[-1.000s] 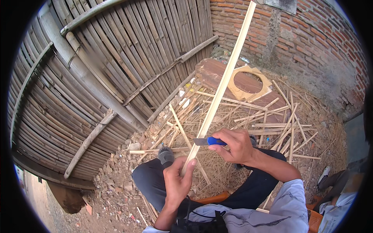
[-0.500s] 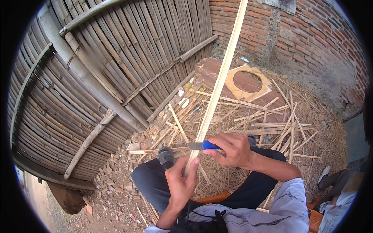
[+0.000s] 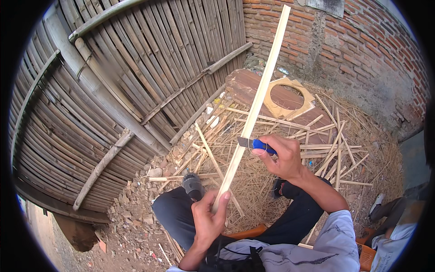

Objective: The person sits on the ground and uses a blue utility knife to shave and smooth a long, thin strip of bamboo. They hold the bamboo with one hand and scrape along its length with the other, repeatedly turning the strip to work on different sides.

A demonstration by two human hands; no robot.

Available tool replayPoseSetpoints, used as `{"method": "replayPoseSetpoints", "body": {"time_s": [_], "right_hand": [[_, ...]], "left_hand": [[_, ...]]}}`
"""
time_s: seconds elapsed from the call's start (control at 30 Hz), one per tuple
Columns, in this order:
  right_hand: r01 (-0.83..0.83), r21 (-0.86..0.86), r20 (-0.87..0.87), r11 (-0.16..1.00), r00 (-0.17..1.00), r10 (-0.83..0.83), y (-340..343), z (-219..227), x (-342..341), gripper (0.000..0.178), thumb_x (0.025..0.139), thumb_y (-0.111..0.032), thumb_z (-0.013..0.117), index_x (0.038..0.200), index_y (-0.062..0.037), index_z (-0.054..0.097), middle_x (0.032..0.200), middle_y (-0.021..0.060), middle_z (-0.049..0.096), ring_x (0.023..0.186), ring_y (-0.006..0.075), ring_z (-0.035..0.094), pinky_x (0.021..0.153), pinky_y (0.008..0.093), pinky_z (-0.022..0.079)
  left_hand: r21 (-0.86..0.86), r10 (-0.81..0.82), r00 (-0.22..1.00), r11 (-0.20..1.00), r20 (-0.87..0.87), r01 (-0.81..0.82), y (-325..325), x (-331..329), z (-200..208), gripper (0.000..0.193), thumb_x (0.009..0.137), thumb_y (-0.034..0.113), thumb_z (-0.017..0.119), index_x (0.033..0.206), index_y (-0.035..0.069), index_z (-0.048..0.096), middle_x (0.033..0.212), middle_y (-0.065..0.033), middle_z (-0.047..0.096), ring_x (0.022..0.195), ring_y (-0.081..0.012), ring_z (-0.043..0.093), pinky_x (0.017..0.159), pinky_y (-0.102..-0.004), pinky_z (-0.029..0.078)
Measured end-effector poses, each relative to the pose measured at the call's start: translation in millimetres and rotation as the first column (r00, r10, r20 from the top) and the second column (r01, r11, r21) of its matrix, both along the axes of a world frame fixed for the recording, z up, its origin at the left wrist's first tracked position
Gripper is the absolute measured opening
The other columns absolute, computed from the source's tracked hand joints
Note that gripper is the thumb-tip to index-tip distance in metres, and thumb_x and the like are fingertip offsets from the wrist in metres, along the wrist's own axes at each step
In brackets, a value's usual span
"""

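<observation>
Grips the near end of one long, pale wooden strip [image 3: 260,93] with the left hand [image 3: 208,215], closed around it and tilting it far and slightly right. Holds one blue-handled utility knife [image 3: 260,145] in the closed right hand [image 3: 283,156], laying its blade across the strip's nearer half. Shows, beyond, one squarish tan panel [image 3: 309,100] with one round hole, on a reddish-brown board [image 3: 240,90], plus many loose strips [image 3: 338,172] at right, too tangled to count.

Smooth wooden strip [image 3: 261,89], plastic knife handle [image 3: 261,145], matt metal blade [image 3: 244,142], rough brick wall [image 3: 358,54]
</observation>
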State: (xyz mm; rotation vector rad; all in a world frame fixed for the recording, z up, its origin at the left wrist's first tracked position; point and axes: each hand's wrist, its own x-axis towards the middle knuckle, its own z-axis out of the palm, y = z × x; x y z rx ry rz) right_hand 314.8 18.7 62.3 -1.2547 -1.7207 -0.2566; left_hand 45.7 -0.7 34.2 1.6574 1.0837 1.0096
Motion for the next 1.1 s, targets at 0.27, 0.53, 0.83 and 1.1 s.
{"method": "replayPoseSetpoints", "body": {"time_s": [0.27,0.53,0.83,1.1], "right_hand": [[-0.053,0.008,-0.018,0.999,0.998,0.053,6.5,-11.7,0.4,0.028,0.095,-0.028,0.084,0.103,-0.0025,0.075,0.085,0.0101,0.078,0.062,0.0222,0.073,0.053,0.0331,0.055],[-0.051,-0.009,0.03,0.999,0.998,0.051,1.8,-9.6,-2.0,0.028,0.096,-0.029,0.083,0.103,-0.0036,0.076,0.083,0.0095,0.077,0.06,0.0221,0.072,0.052,0.0337,0.054],[0.038,0.004,-0.01,0.999,0.999,-0.038,12.7,-4.3,25.7,0.029,0.099,-0.03,0.081,0.104,-0.0018,0.077,0.086,0.011,0.079,0.066,0.0237,0.075,0.056,0.0346,0.056],[0.176,-0.089,-0.167,0.98,0.968,-0.189,36.0,-1.4,62.7,0.03,0.103,-0.033,0.076,0.108,-0.0024,0.077,0.083,0.0135,0.078,0.065,0.0258,0.074,0.059,0.0353,0.055]], "left_hand": [[-0.031,-0.04,0.999,0.999,0.0,0.04,4.4,-4.9,-0.3,0.024,0.108,0.015,0.072,0.09,0.0,0.068,0.062,0.0088,0.051,0.058,0.0011,0.037,0.051,-0.0245,0.023],[0.058,0.023,0.988,0.998,-0.154,-0.014,3.1,-4.6,5.4,0.03,0.106,0.019,0.074,0.083,0.001,0.068,0.054,-0.0014,0.048,0.05,-0.0057,0.039,0.047,-0.0304,0.031],[-0.042,-0.024,0.992,0.999,-0.125,0.019,-3.9,-31.4,-12.4,0.036,0.108,0.021,0.072,0.079,0.001,0.065,0.056,0.007,0.048,0.056,-0.0006,0.037,0.051,-0.0274,0.024],[-0.069,-0.022,0.989,0.998,-0.148,0.012,-15.0,-58.8,-26.2,0.033,0.105,0.019,0.076,0.079,0.002,0.066,0.052,0.003,0.042,0.051,-0.0042,0.032,0.048,-0.0303,0.024]]}}
